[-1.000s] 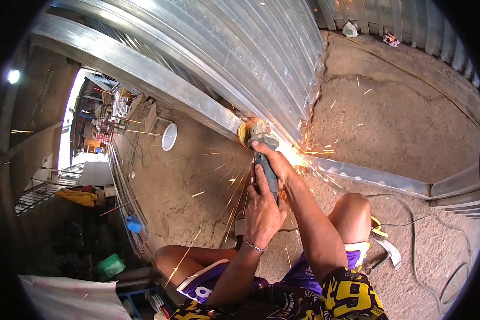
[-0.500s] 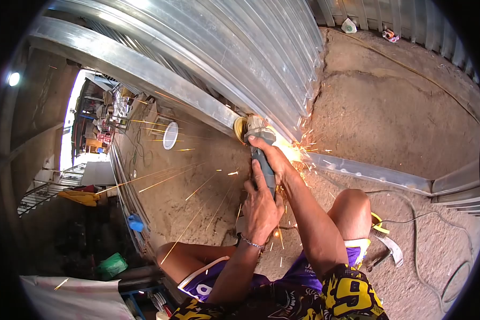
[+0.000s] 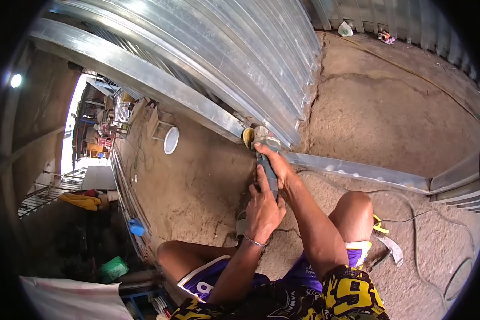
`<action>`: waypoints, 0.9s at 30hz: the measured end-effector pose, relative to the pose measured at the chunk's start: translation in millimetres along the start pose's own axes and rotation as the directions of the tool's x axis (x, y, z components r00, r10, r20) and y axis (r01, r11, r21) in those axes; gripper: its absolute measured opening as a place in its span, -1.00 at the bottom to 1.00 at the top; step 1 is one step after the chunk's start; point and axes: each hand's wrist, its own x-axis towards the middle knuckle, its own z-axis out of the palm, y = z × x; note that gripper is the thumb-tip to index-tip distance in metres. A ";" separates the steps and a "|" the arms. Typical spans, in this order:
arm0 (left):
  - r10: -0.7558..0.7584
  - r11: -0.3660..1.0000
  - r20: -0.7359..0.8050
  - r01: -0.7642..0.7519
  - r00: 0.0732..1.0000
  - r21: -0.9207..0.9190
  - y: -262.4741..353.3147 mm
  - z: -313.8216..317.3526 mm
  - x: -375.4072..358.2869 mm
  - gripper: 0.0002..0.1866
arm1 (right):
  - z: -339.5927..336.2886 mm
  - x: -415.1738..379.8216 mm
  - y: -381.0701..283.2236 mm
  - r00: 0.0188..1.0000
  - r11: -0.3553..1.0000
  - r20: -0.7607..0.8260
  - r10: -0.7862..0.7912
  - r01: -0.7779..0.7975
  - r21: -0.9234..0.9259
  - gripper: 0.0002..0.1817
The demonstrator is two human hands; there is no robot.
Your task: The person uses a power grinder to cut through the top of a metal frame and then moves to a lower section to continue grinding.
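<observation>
An angle grinder (image 3: 267, 169) with a dark body and a yellowish disc (image 3: 247, 137) is held in both hands. My right hand (image 3: 278, 165) is closed around the front of its body, just behind the metal head. Lower down, my left hand (image 3: 265, 213), with a bracelet at the wrist, grips the rear of the body. The disc is at the lower end of a long metal beam (image 3: 144, 74); whether it touches cannot be made out. No sparks show now. Corrugated metal sheeting (image 3: 240, 58) rises beside the beam.
A low metal rail (image 3: 357, 169) runs right from the grinder. A curved blade (image 3: 393, 250) and a cable (image 3: 415, 234) lie on the ground at right. To the left are a white round-topped stool (image 3: 171, 140), a blue jug (image 3: 136, 227) and a green container (image 3: 113, 269).
The bright sparks have stopped. The grinder and both hands have shifted slightly right and down in the view, with both hands keeping their grip.
</observation>
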 end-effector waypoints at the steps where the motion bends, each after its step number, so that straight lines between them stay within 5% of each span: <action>1: -0.002 1.000 0.001 0.002 1.000 -0.001 -0.4 0.1 0.1 0.09 | 6.6 0.6 -1.3 0.999 0.999 -0.013 -0.045 0.045 -0.003 -0.44; 5: 0.034 0.999 -0.050 -0.034 0.998 0.001 1.2 -6.4 2.1 0.07 | 18.4 -10.8 -13.7 0.994 0.984 0.001 -0.105 0.104 -0.142 -0.39; 27: 0.032 0.997 -0.020 -0.031 0.999 0.073 -7.2 -2.6 5.9 0.09 | 10.3 8.5 0.4 0.999 0.999 0.006 -0.049 0.049 -0.018 -0.44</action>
